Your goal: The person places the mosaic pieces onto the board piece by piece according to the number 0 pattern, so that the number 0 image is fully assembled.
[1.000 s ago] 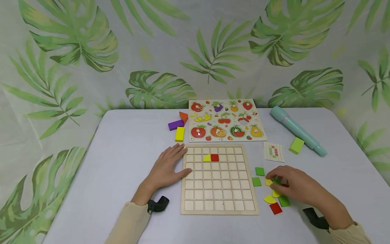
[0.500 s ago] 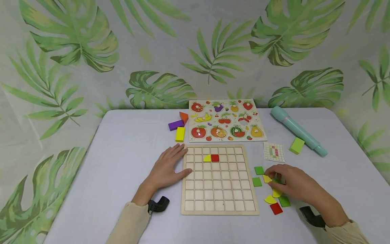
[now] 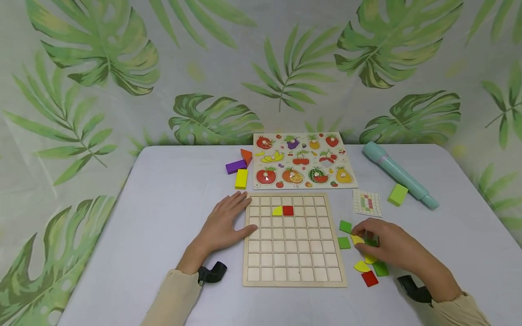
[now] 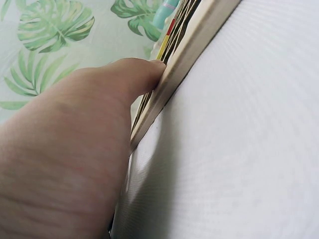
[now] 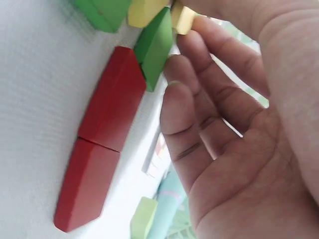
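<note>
My left hand (image 3: 224,226) lies with spread fingers on the left edge of a wooden grid board (image 3: 293,260); its thumb (image 4: 144,74) presses the rim in the left wrist view. On the board, a yellow quarter-circle tile (image 3: 277,211) sits beside a red square tile (image 3: 287,211). Right of the board, my right hand (image 3: 389,242) pinches a yellow tile (image 3: 357,240) between thumb and fingertips. Around it lie green tiles (image 3: 344,243), a yellow quarter-circle tile (image 3: 361,266) and a red tile (image 3: 369,279). Two red tiles (image 5: 112,99) show beneath the hand in the right wrist view.
A fruit puzzle board (image 3: 303,158) lies behind the grid board. To its left are purple (image 3: 235,167), yellow (image 3: 241,179) and orange (image 3: 246,156) blocks. A pattern card (image 3: 367,203), a light green block (image 3: 397,194) and a teal microphone-shaped object (image 3: 399,174) are back right.
My right hand has shifted slightly left toward the grid board, bringing the yellow tile along. A green tile by its fingertips has slid a little left. My left hand has stayed put.
</note>
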`<state>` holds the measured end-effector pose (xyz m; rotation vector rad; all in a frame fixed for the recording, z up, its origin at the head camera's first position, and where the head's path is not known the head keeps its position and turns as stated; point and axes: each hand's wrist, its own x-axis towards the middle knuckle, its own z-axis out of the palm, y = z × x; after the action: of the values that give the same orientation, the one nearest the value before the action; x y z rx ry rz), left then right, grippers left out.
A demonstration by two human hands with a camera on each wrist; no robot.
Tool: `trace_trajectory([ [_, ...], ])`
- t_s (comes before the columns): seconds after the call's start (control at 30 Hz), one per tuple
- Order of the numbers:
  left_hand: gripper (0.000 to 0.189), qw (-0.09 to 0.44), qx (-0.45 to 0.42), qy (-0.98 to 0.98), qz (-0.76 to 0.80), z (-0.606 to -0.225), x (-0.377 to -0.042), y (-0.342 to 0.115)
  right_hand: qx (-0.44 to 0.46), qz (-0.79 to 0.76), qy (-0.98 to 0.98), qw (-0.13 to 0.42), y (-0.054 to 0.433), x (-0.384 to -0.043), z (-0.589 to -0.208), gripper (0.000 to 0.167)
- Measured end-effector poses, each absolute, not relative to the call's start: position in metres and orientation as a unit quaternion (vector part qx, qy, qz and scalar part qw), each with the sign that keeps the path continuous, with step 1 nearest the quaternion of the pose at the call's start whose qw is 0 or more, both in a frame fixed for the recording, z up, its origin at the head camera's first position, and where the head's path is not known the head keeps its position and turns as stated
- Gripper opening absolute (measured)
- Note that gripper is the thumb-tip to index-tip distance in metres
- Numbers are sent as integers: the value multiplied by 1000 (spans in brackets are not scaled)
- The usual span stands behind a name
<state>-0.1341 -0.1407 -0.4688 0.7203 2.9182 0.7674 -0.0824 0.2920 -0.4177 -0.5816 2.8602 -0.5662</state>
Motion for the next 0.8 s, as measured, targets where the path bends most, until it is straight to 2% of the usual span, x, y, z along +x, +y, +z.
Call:
trace_trajectory([
  [0.37, 80, 24, 227, 942, 246, -469, -134, -140, -200, -208, 957, 41, 280, -92, -418, 25],
  [0.63, 80, 21, 225, 944, 241, -470, -134, -140, -215, -232, 948, 34, 255, -110, -412, 31],
  [0.8, 80, 20, 225, 943, 245, -470, -134, -140, -233, -237, 943, 27, 240, -121, -410, 29],
])
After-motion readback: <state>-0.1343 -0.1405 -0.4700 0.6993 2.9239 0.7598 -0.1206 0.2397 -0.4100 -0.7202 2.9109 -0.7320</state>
